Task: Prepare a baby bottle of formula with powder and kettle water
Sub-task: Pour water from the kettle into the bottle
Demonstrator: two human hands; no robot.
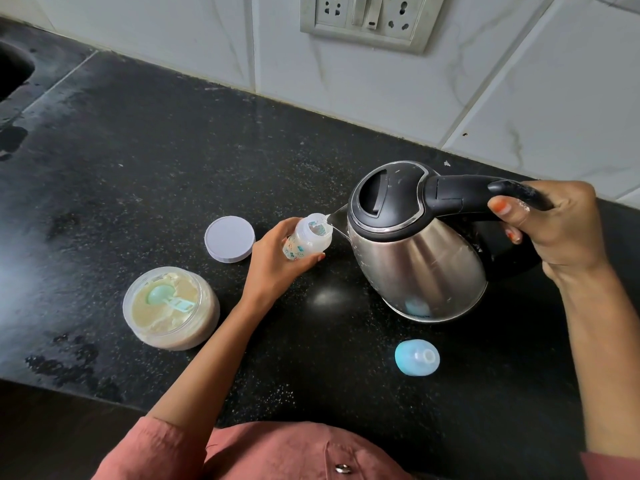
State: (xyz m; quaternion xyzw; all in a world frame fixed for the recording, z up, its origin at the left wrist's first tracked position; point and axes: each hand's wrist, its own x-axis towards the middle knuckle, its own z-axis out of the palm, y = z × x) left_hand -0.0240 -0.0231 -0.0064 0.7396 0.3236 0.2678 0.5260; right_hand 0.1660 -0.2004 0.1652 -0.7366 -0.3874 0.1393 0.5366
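Midway, seemingly: bottle (308,242) gripped in left hand (277,263), mouth held at spout (337,216) of kettle (415,261), tipped by right hand (557,226) gripping its handle (464,195). Powder tub (171,308) stands open beside left hand; powder in bottle not discernible. Teat cap (417,358) lies on bench (156,168) between hands, unfitted; shaking remains.

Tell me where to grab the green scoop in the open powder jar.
Pinch the scoop by its flat handle, from straight above: it lies on the powder, handle pointing right, and the jar walls block a sideways reach.
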